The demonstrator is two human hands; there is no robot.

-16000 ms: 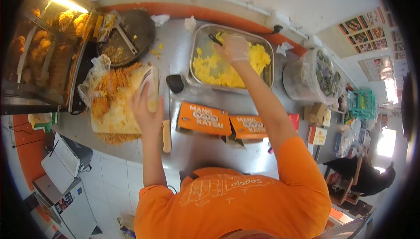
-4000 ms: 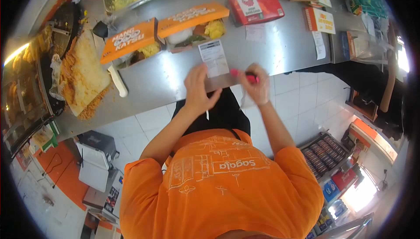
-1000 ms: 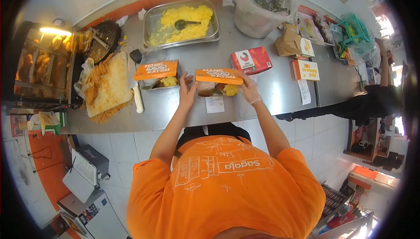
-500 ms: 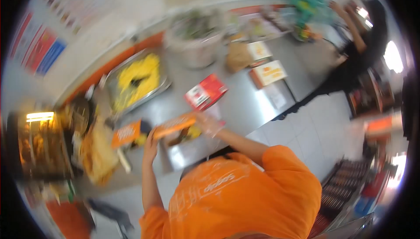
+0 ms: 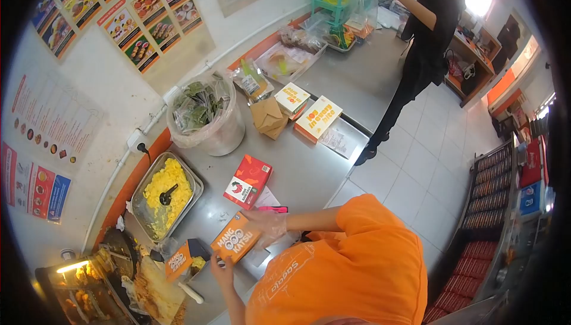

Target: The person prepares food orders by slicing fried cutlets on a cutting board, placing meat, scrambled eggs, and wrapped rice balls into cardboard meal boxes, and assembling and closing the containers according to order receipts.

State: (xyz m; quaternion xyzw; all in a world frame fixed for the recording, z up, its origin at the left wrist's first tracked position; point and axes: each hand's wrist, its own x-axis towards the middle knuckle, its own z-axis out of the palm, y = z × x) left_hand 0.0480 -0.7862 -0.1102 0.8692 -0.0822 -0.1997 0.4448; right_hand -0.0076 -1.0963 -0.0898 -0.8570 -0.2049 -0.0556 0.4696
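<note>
From held orange box (image 5: pixel 238 239), narrow bare lane on counter (image 5: pixel 213 167) at 11 o'clock, between steel tray (image 5: pixel 183 213) at 10 and red box (image 5: pixel 248 182) at 12; lined bucket (image 5: pixel 221 137) blocks far end. Wider bare steel between 1 and 2, past pink marker (image 5: pixel 273 209). Open box (image 5: pixel 188 259) crowds 8, knife handle (image 5: pixel 191 293) 7.

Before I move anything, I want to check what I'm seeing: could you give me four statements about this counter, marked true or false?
1. The left hand and right hand touch the same orange box. True.
2. The red box lies in the metal tray. False: it rests on the counter.
3. A black utensil lies on the yellow food. True.
4. The left hand holds the knife. False: the knife handle rests unheld.
</note>
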